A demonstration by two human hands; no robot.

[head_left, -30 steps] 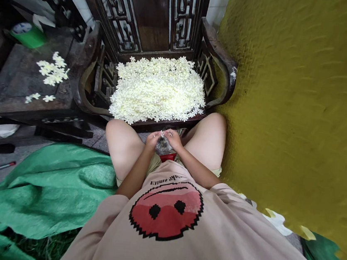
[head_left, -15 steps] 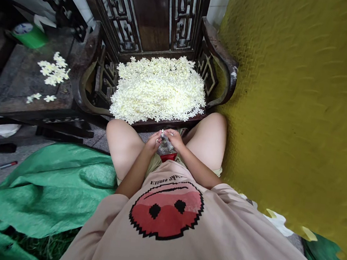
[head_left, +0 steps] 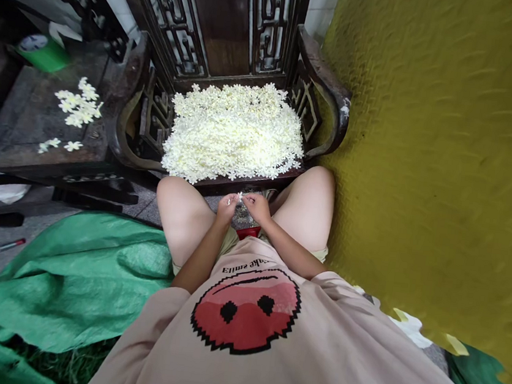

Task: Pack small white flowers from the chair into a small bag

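Between my knees, my left hand (head_left: 226,208) and my right hand (head_left: 257,207) meet with fingers pinched together. A small white flower (head_left: 239,196) shows between the fingertips of both hands. Its stem, and anything else tucked in the fingers, is too small to make out. Just beyond the hands, a wide heap of white flowers (head_left: 237,131) covers the seat of a dark carved wooden chair (head_left: 206,177).
A dark wooden side table (head_left: 20,106) at left bears loose white flowers (head_left: 81,103) and a green roll (head_left: 44,52). Green sheeting (head_left: 80,277) lies on the floor at left. A yellow textured mat (head_left: 440,157) stands at right. Something red (head_left: 248,233) sits below my hands.
My left hand has turned slightly and its fingers have drawn in. My right hand has shifted very little. The flower remains between the fingertips, and the heap looks the same.
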